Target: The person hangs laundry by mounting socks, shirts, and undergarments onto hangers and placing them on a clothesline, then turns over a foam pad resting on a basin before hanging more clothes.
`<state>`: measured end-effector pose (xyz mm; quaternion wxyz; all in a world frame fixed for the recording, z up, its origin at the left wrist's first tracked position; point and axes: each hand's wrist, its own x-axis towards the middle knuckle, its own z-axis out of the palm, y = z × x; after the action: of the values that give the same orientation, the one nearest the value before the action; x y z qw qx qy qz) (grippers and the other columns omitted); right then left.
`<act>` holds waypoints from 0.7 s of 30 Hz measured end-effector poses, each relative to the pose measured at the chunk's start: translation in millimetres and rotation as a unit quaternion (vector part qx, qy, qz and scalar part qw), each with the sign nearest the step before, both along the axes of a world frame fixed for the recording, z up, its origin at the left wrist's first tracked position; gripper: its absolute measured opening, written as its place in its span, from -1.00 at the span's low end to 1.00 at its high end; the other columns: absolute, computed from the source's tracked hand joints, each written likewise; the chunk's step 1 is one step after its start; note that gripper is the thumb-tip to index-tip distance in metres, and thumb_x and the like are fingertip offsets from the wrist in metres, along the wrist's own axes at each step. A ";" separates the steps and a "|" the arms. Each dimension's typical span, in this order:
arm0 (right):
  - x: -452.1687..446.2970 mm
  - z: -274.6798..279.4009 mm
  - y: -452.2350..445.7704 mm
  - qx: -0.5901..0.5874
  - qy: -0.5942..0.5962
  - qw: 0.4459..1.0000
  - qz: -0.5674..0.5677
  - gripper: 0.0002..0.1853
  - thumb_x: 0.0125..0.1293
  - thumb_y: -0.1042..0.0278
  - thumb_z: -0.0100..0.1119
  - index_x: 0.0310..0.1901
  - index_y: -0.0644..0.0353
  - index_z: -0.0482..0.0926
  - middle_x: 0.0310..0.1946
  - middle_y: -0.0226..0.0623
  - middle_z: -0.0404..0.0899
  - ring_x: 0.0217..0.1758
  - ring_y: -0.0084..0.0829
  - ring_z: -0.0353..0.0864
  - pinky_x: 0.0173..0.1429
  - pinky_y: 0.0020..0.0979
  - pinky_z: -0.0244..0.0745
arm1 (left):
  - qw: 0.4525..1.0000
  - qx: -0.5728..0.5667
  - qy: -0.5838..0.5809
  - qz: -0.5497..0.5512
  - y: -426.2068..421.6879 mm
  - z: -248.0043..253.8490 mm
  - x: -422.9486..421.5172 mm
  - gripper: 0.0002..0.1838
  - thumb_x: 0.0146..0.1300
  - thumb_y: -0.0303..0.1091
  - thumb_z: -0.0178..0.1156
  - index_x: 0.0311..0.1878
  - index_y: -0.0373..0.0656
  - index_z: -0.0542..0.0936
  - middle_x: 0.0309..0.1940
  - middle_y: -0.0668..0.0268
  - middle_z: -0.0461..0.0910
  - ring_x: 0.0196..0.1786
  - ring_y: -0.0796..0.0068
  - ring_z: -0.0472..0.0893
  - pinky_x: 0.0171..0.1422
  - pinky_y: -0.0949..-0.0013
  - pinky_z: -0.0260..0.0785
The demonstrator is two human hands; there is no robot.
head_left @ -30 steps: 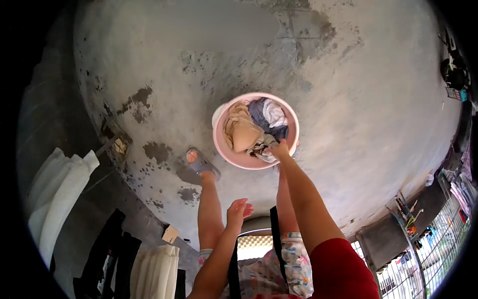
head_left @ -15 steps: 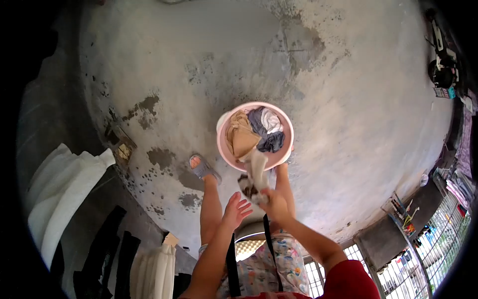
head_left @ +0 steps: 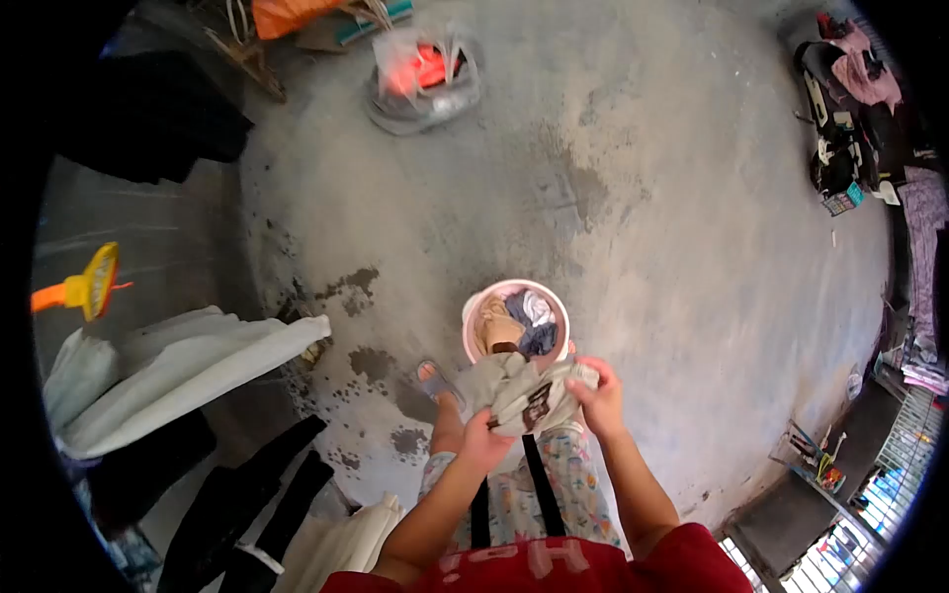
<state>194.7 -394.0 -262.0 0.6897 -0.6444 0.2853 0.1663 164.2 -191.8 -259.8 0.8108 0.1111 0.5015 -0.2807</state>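
Note:
A light grey-beige cloth with a dark print [head_left: 534, 395] is stretched between my two hands, in front of my lap. My left hand [head_left: 486, 442] grips its left end, the fingers partly hidden by the fabric. At the right end, my right hand [head_left: 599, 393] pinches the cloth between thumb and fingers. Just beyond it on the floor stands a pink round basin [head_left: 565, 318], its near part covered by the cloth. Inside lie a tan cloth [head_left: 497, 324], a dark grey-blue cloth [head_left: 539, 339] and a white cloth [head_left: 538, 308].
A clear plastic bag with orange contents [head_left: 425, 79] stands on the concrete floor [head_left: 672, 247] ahead. White cloths [head_left: 198, 371] and dark garments [head_left: 232, 504] hang at left. A scooter [head_left: 840, 148] is at upper right, a barred window [head_left: 895, 484] at lower right.
My right hand has brought the grey-beige cloth up from the basin toward my body. My left hand has closed on it, and the cloth is now spread wider. The view has tilted upward.

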 end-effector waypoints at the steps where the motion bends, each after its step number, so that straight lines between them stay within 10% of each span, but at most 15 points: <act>1: 10.5 7.1 5.0 0.005 -0.016 1.000 0.001 -0.54 -0.01 0.51 0.36 0.00 0.17 0.51 -0.06 -0.35 0.51 0.03 -0.46 0.46 0.10 -0.40 0.41 | 1.000 0.022 0.009 -0.012 -8.8 37.0 12.5 -0.59 0.33 -0.32 -0.24 0.14 -0.31 0.39 0.10 0.15 0.47 0.16 0.31 0.45 0.22 0.31 0.31; 4: 49.4 54.3 25.0 0.400 -0.065 0.914 -0.001 -0.18 -0.02 0.24 0.39 0.29 0.18 0.20 0.11 -0.20 0.40 0.11 -0.35 0.44 0.14 -0.37 0.42 | 0.996 -0.032 -0.061 -0.048 -17.8 89.3 26.4 -0.52 0.27 -0.22 -0.19 0.20 -0.24 0.36 0.19 0.17 0.39 0.24 0.25 0.37 0.36 0.15 0.15; 5: 37.9 14.9 12.9 0.494 0.051 0.868 0.021 -0.22 -0.02 0.28 0.38 0.25 0.21 0.24 0.12 -0.12 0.39 0.16 -0.30 0.41 0.18 -0.33 0.40 | 0.994 -0.077 -0.048 -0.062 -16.4 105.4 37.1 -0.49 0.26 -0.18 -0.18 0.23 -0.19 0.35 0.23 0.20 0.35 0.27 0.24 0.34 0.39 0.10 0.10; 7: 87.6 117.3 30.2 0.602 -0.041 0.784 0.144 -0.36 -0.07 0.32 0.41 0.08 0.23 0.35 0.11 -0.07 0.41 0.08 -0.27 0.48 0.13 -0.31 0.44 | 0.983 -0.091 -0.144 -0.069 -13.6 126.4 51.4 -0.46 0.24 -0.11 -0.17 0.25 -0.14 0.35 0.24 0.22 0.34 0.29 0.20 0.32 0.41 0.04 0.05; 9: 104.1 153.4 26.8 0.487 -0.074 0.848 0.196 -0.43 -0.13 0.36 0.41 -0.04 0.23 0.38 0.07 -0.09 0.43 0.05 -0.28 0.49 0.12 -0.31 0.44 | 0.988 -0.069 -0.126 -0.059 -16.2 173.8 72.8 -0.44 0.24 -0.07 -0.17 0.27 -0.09 0.33 0.27 0.22 0.31 0.32 0.14 0.28 0.41 -0.05 -0.01; 10: 112.0 169.9 27.5 0.357 -0.100 0.903 0.217 -0.51 -0.18 0.40 0.42 -0.16 0.22 0.41 0.03 -0.11 0.46 0.02 -0.30 0.51 0.11 -0.31 0.43 | 0.942 -0.237 -0.237 0.009 -6.4 175.1 75.1 -0.42 0.24 0.00 -0.14 0.29 -0.03 0.31 0.30 0.22 0.27 0.34 0.08 0.24 0.40 -0.14 -0.03; 15: 95.8 234.7 46.0 0.051 -0.486 0.815 0.312 -0.59 -0.34 0.48 0.43 -0.40 0.18 0.41 -0.24 -0.24 0.48 -0.14 -0.31 0.51 0.00 -0.33 0.40 | 0.901 -0.257 -0.347 0.046 -16.3 212.9 83.1 -0.42 0.25 -0.01 -0.02 0.29 -0.03 0.27 0.26 0.11 0.30 0.30 0.05 0.29 0.32 -0.14 0.11; 18: 78.3 262.6 42.7 -0.007 -0.549 0.781 0.297 -0.63 -0.26 0.47 0.41 -0.40 0.20 0.40 -0.25 -0.25 0.48 -0.18 -0.36 0.50 -0.04 -0.35 0.42 | 0.920 0.105 -0.362 0.104 -24.1 215.7 98.7 -0.60 0.17 -0.40 0.10 0.11 -0.16 0.39 -0.15 0.05 0.53 -0.11 0.25 0.57 0.00 0.19 0.47; 21: 77.1 258.7 43.0 0.177 -0.419 0.883 0.112 -0.74 -0.09 0.51 0.34 -0.39 0.20 0.42 -0.30 -0.29 0.49 -0.25 -0.45 0.52 -0.12 -0.40 0.45 | 0.872 0.293 -0.350 0.177 -53.1 257.9 92.8 -0.66 0.08 -0.56 0.10 -0.01 -0.21 0.45 -0.28 0.13 0.56 -0.26 0.35 0.59 -0.15 0.31 0.51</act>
<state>271.8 -351.0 -3.3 0.8245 -0.5487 -0.1384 0.0045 257.0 -244.9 -1.9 0.8996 0.3442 0.2551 0.0847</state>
